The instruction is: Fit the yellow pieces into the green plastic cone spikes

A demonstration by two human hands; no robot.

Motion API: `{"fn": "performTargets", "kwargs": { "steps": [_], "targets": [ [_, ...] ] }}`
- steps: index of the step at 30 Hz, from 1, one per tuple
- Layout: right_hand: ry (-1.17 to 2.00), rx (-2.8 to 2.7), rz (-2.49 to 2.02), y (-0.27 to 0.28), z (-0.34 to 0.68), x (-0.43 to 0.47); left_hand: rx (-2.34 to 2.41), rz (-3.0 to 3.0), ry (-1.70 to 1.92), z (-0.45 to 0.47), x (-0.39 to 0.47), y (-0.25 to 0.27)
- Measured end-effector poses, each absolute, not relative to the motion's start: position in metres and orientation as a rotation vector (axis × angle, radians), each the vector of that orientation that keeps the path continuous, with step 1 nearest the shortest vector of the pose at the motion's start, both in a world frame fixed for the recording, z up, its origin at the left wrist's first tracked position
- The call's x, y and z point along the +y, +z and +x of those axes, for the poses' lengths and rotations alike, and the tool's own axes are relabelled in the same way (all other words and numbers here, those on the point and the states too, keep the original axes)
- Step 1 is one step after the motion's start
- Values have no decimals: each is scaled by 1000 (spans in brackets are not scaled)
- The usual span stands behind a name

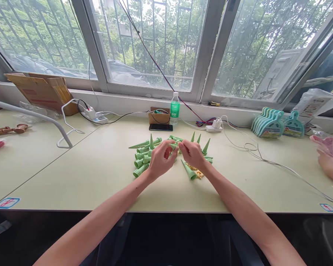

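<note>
My left hand (162, 157) is closed in a pinch around a small green plastic spike (172, 146), above the middle of a pile. Close against it, my right hand (192, 152) has its fingertips pinched together at the spike's end; what lies between them is too small to make out. Around and under both hands lie several hollow, ribbed green cone spikes (140, 170), some on their sides and some standing point up. One long green spike (189, 170) lies below my right hand, beside small yellow plastic pieces (200, 174). My hands hide the pile's middle.
Behind the pile are a black phone (161, 127), a small cardboard box (159, 118) and a green-labelled bottle (174, 109). A power strip (214, 127) trails white cable rightward. Teal dustpan-like items (269, 123) stand back right. Another person's hand (331, 162) holds a pink wrapped item.
</note>
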State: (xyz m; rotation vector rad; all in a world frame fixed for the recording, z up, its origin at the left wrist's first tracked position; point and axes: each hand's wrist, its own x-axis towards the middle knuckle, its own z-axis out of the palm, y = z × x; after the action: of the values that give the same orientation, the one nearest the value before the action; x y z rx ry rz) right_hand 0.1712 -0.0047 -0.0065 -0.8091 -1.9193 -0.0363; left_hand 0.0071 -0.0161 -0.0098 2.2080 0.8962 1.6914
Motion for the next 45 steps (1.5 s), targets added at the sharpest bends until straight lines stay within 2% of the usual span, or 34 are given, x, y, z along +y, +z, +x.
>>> {"fn": "performTargets", "kwargs": {
  "steps": [10,20,33,45],
  "targets": [
    [-189,-1743,-848,-8,172,-3,814,1837,1541,7,-17,-2],
    [-99,-1818,-784,-9,170,-5,723,1637,1276,6,-14,0],
    [-75,-1850,-811,-9,170,-4,794,2048,1399,6,-15,-5],
    [-42,-1840,-830,-11,171,-4,798,2070,1469,7,-22,-2]
  ]
}}
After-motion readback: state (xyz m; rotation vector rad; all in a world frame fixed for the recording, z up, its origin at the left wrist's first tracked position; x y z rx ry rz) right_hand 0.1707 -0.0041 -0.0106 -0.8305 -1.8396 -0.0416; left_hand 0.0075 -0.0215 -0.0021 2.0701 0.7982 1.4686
